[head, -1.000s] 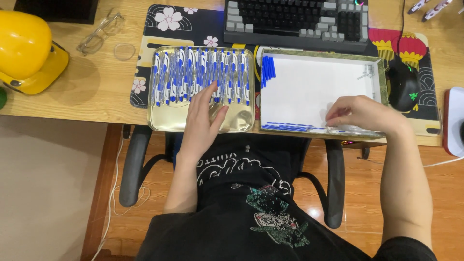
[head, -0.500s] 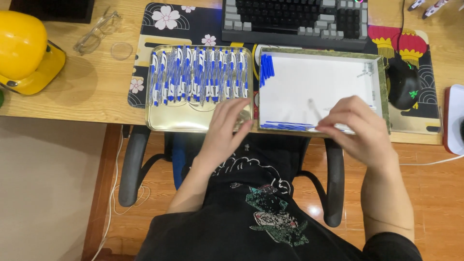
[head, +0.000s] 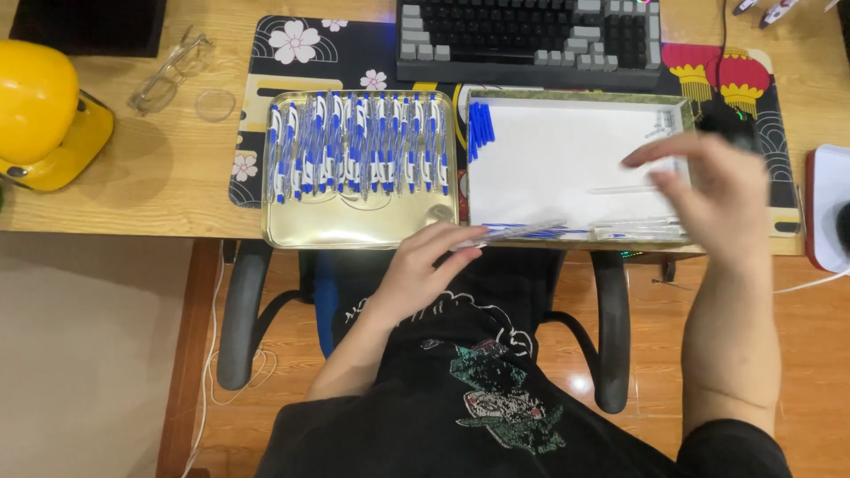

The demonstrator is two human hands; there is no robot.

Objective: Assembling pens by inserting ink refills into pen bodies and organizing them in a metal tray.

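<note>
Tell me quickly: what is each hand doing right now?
Left hand: closed on a clear pen barrel at the gold tray's edge.
Right hand: fingers spread, blurred, over the white tray; holding cannot be told.

The right hand point(head: 708, 199) is motion-blurred above the white tray point(head: 567, 159), and the black mouse point(head: 730, 124) behind it is largely hidden. Right of the tray, a white object point(head: 830, 217) is cut off by the frame's edge. What the left hand point(head: 425, 265) pinches is too blurred to identify.
</note>
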